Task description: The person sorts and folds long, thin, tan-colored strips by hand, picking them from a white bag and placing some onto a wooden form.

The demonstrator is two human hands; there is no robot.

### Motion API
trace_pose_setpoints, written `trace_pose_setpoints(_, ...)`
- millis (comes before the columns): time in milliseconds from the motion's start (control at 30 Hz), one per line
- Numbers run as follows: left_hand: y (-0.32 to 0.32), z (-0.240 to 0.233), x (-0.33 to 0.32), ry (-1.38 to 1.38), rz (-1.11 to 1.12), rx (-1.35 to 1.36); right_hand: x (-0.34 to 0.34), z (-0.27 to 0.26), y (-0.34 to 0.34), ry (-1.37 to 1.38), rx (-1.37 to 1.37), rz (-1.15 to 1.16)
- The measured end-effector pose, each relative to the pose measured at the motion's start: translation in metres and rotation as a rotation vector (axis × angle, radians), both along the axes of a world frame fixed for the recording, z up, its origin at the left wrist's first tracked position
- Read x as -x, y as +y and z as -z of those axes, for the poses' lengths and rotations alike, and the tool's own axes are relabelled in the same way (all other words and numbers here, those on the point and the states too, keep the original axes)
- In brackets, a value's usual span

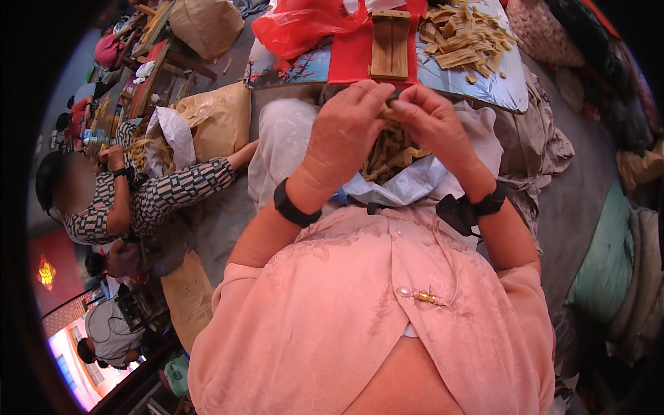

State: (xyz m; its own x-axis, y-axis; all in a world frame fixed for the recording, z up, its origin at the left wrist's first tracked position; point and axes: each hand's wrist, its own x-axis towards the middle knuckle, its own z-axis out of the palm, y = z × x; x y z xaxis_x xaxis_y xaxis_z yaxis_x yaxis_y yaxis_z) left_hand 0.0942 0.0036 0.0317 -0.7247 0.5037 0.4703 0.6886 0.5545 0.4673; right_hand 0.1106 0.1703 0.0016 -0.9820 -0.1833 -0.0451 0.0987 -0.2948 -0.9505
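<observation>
Both my hands meet over my lap, just short of the table edge. My left hand [350,129] and my right hand [433,124] pinch a small tan strip [386,110] between their fingertips; its far end is hidden by the fingers. Below them, an open whitish plastic sack [410,184] on my lap holds many brownish dried strips [389,150]. Beyond my hands, a grooved wooden block [390,46] lies on a red cloth [348,57]. To its right on the table is a heap of flat tan strips [464,39].
The table [511,91] has a printed top, with a red plastic bag [306,26] at its left. A seated co-worker [119,192] in patterned clothes handles strips on the left, near a brown sack [220,122]. Green and grey sacks [607,264] lie at the right.
</observation>
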Motion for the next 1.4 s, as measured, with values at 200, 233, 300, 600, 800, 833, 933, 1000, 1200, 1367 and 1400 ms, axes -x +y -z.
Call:
trace_pose_setpoints(200,0.004,0.006,-0.008,0.193,-0.071,0.424,-0.002,0.014,0.001,-0.020,-0.129,-0.129)
trace_pose_setpoints(233,0.005,0.010,-0.008,0.198,-0.076,0.473,-0.001,0.013,0.002,-0.017,-0.130,-0.129)
trace_pose_setpoints(300,0.002,0.017,0.000,0.195,-0.077,0.428,0.000,0.010,0.003,-0.031,-0.261,-0.160)
trace_pose_setpoints(600,-0.018,0.042,0.052,0.188,0.105,0.216,-0.004,-0.015,-0.009,0.091,-0.288,-0.084)
trace_pose_setpoints(800,-0.003,0.047,0.075,-0.660,0.269,-0.392,0.044,0.008,0.019,0.129,-0.344,0.141)
trace_pose_setpoints(833,-0.002,0.041,0.077,-0.660,0.268,-0.393,0.051,0.012,0.022,0.182,-0.326,0.206)
trace_pose_setpoints(933,0.002,0.037,0.087,-0.948,0.206,-0.478,0.060,0.010,0.029,0.131,-0.410,0.164)
trace_pose_setpoints(1000,0.004,0.039,0.095,-0.962,0.144,-0.462,0.067,0.011,0.029,0.098,-0.396,0.165)
trace_pose_setpoints(1200,0.013,0.042,0.113,-0.794,0.049,-0.380,0.086,0.012,0.028,0.092,-0.394,0.218)
trace_pose_setpoints(1367,0.020,0.053,0.124,-0.685,-0.116,-0.164,0.100,0.041,0.029,0.288,-0.629,0.369)
trace_pose_setpoints(1400,0.018,0.049,0.122,-0.685,-0.117,-0.164,0.098,0.042,0.031,0.291,-0.755,0.374)
